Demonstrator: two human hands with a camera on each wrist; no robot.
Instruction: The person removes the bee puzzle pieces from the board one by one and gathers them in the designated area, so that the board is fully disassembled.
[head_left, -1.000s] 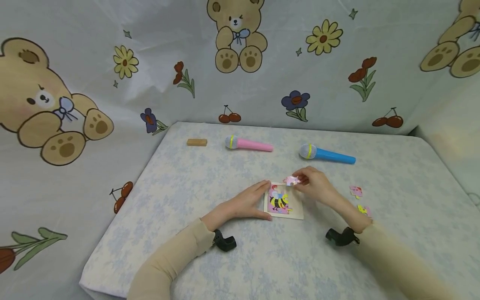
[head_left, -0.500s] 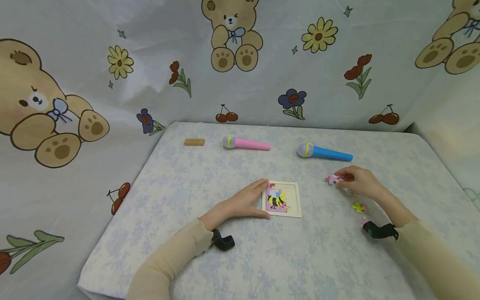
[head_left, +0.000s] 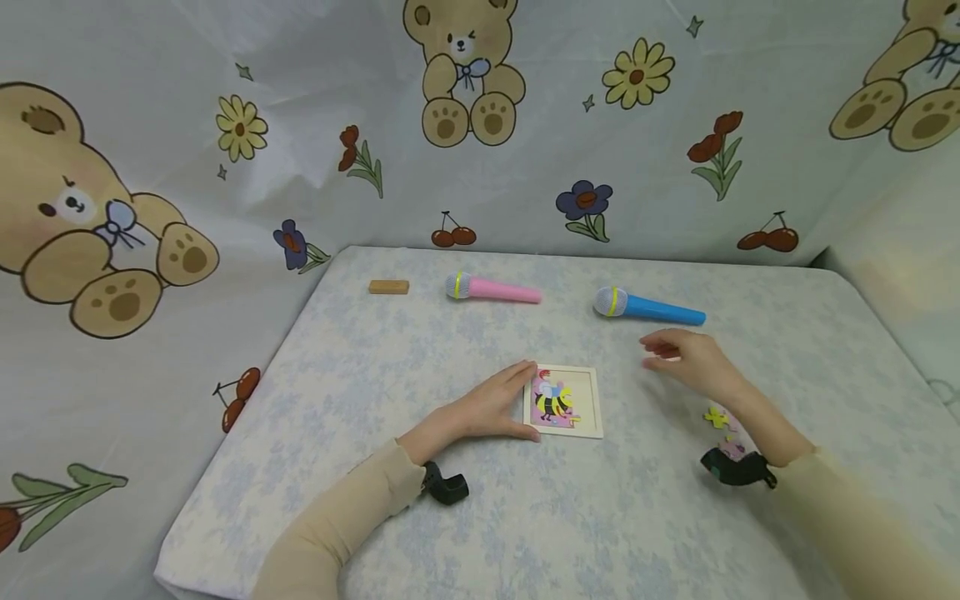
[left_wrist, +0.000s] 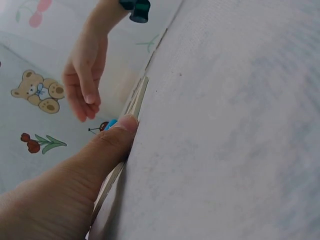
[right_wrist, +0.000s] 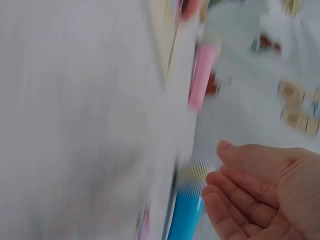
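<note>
A small wooden jigsaw puzzle board [head_left: 588, 400] with a bee picture lies on the table, its right part bare of pieces. My left hand [head_left: 483, 407] holds the board at its left side, fingertips at the far left corner and thumb at the near one. The left wrist view shows the thumb [left_wrist: 112, 142] along the board's edge. Above the table to the right of the board, my right hand [head_left: 693, 364] has loosely bent fingers and nothing between them. Below its wrist lie a yellow puzzle piece [head_left: 716, 417] and a pink piece [head_left: 731, 448], partly covered by the wrist camera.
A pink toy microphone [head_left: 495, 289] and a blue toy microphone [head_left: 652, 308] lie behind the board. Farther left is a small wooden block [head_left: 388, 287]. A cloth with printed bears [head_left: 470, 75] hangs behind the table. In the right wrist view a pink piece [right_wrist: 144, 224] shows at the table surface.
My right hand moved from the board to the right with a pink puzzle piece, then let go of it and shifted slightly left. The left hand stayed on the board.
</note>
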